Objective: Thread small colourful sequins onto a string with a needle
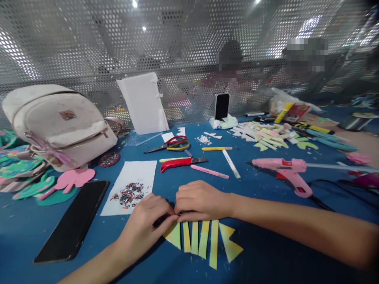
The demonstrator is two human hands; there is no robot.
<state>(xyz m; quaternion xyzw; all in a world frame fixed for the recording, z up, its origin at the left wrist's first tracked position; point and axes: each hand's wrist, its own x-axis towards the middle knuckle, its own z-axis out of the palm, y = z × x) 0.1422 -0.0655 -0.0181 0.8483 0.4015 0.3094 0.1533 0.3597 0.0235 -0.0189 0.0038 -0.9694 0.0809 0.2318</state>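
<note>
My left hand (151, 217) and my right hand (201, 201) meet at the fingertips above a row of yellow-green cut pieces. Both have their fingers curled together; whatever is pinched there is too small to make out. Under my left fingertips lies a rounded yellow-green piece (174, 236). To its right several strips (203, 239) lie side by side, then a notched tail-shaped piece (230, 242). Left of my hands, small dark shiny bits (130, 195) are heaped on a white sheet (145, 169).
Beyond my hands lie a red craft knife (177, 162), scissors (171, 145) and markers (209, 172). A pink glue gun (286, 169) is at the right, a black phone (74, 221) and white backpack (68, 126) at the left. Cut pieces (266, 134) are piled behind.
</note>
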